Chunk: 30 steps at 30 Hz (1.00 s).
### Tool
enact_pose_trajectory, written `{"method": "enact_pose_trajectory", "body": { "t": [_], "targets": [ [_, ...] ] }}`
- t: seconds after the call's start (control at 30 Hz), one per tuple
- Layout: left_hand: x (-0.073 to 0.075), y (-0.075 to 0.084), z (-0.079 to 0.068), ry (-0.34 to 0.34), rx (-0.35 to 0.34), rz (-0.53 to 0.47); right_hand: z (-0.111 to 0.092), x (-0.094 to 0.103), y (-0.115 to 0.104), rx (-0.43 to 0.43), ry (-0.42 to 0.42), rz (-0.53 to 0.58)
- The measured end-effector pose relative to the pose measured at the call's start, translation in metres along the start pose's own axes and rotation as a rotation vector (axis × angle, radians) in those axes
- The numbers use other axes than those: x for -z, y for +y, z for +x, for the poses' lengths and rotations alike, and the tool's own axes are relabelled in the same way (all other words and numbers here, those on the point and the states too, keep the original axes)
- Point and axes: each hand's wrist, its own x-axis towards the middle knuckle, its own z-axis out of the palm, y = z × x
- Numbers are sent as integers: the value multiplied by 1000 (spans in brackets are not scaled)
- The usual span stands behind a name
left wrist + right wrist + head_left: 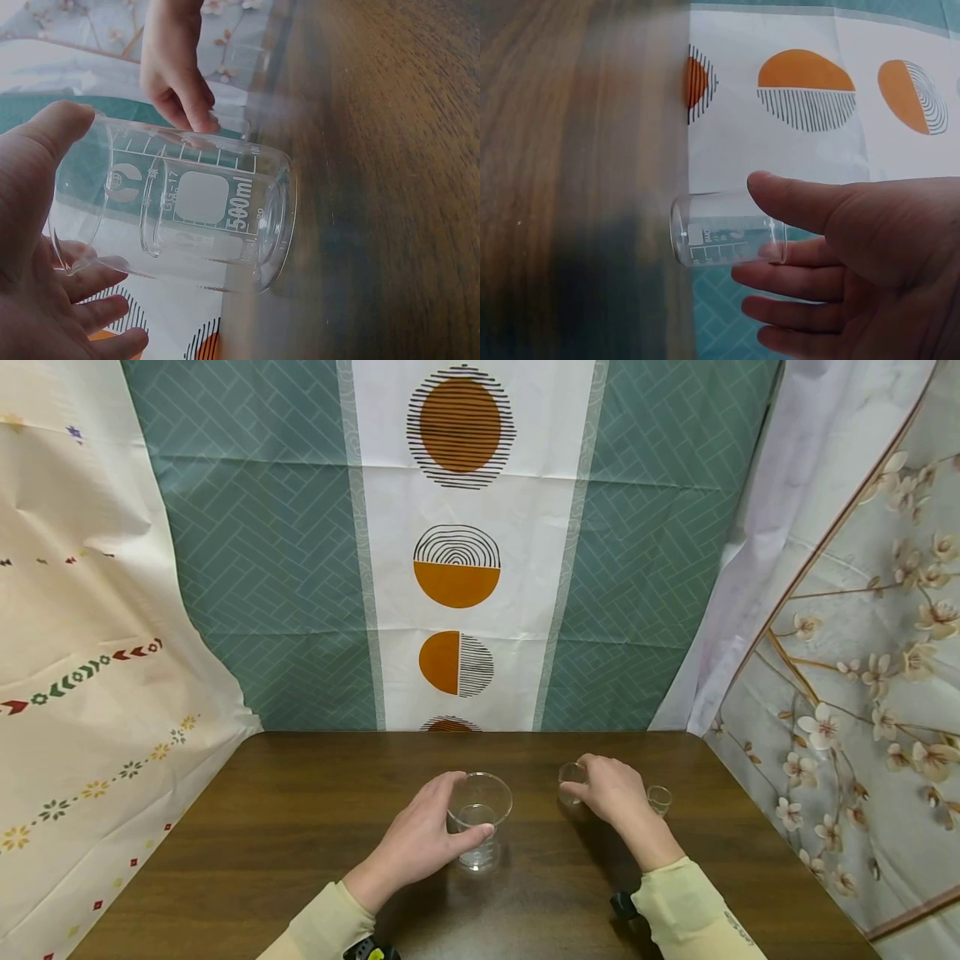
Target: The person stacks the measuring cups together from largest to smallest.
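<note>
A large clear glass beaker (480,797), marked 500ml in the left wrist view, stands upright on the brown table. My left hand (422,839) holds it near the rim, thumb at the front and fingers round the left and far side. Inside it a smaller glass beaker (152,225) shows through the wall. Further right, my right hand (611,785) has its thumb and forefinger on either side of the rim of a small clear beaker (727,232), its other fingers extended. That small beaker also stands upright on the table.
Another small glass vessel (659,799) stands just right of my right wrist, partly hidden by it. The wooden table (300,793) meets a patterned cloth backdrop (637,568) at its far edge. Printed cloths (847,718) hang along both sides.
</note>
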Motion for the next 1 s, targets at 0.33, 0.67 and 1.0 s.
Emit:
{"method": "enact_pose_trajectory", "body": {
  "t": [0.33,0.67,1.0],
  "targets": [
    [0,0,0,-4,9,-3,-3,6,-7,23,21,31],
    [0,0,1,-4,11,1,-5,9,-12,54,39,28],
    [-1,0,1,0,12,0,-9,14,-16,88,84,46]
  ]
}}
